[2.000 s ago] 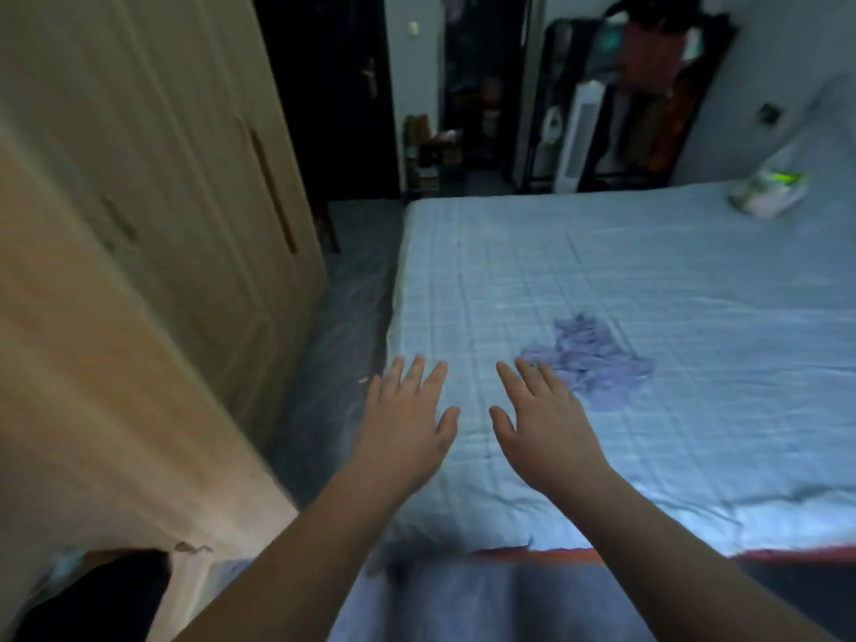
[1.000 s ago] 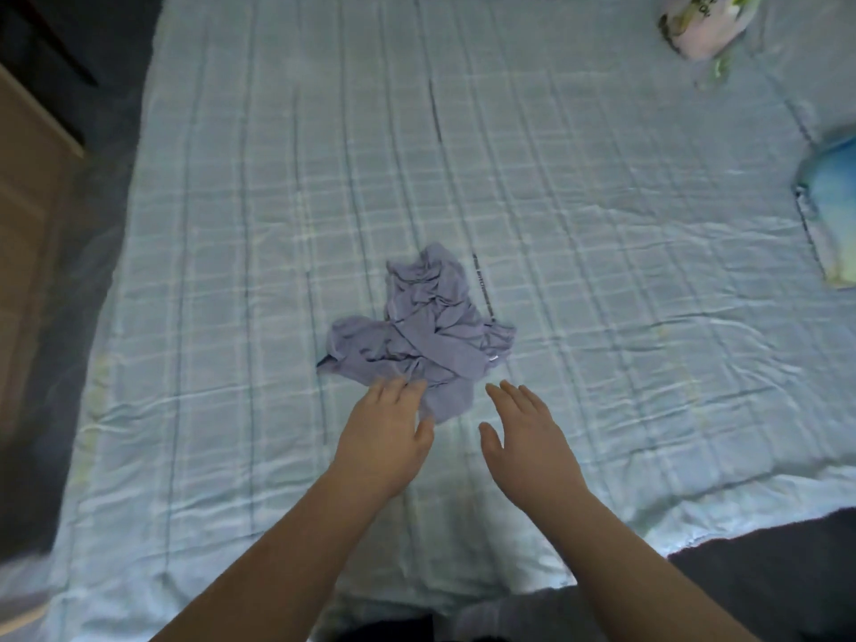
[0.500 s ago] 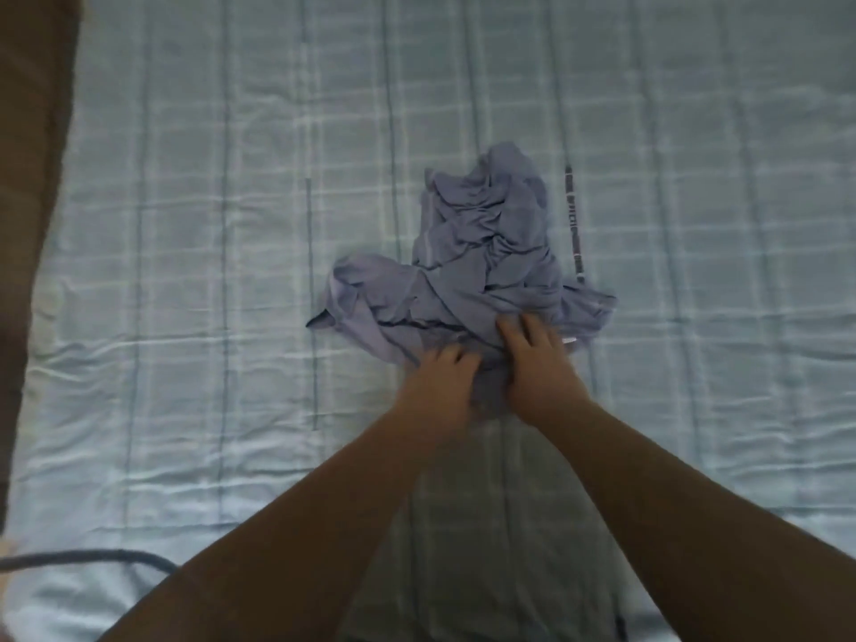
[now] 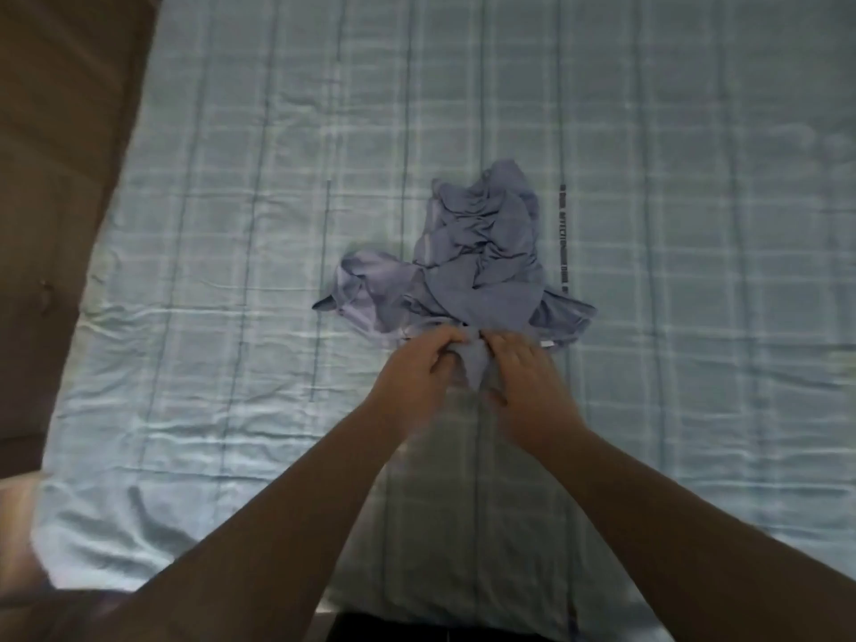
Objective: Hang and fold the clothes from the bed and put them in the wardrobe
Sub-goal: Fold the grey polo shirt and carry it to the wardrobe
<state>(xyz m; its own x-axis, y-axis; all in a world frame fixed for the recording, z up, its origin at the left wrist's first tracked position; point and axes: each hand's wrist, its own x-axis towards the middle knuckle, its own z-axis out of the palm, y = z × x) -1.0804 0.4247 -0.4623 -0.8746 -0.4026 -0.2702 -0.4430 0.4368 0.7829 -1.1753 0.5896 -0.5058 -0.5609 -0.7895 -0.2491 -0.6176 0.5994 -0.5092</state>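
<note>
Pale blue checked bed (image 4: 648,132), wrinkled, spread beneath and all around left hand (image 4: 417,373) and right hand (image 4: 523,382). Brown panel (image 4: 60,132) well off to the left of the left hand. Crumpled blue-grey garment (image 4: 477,266) heaped just beyond the knuckles, near edge bunched between both hands. Left hand curled, pinching that edge; right hand close alongside, fingers bent down, gripping the same fold.
</note>
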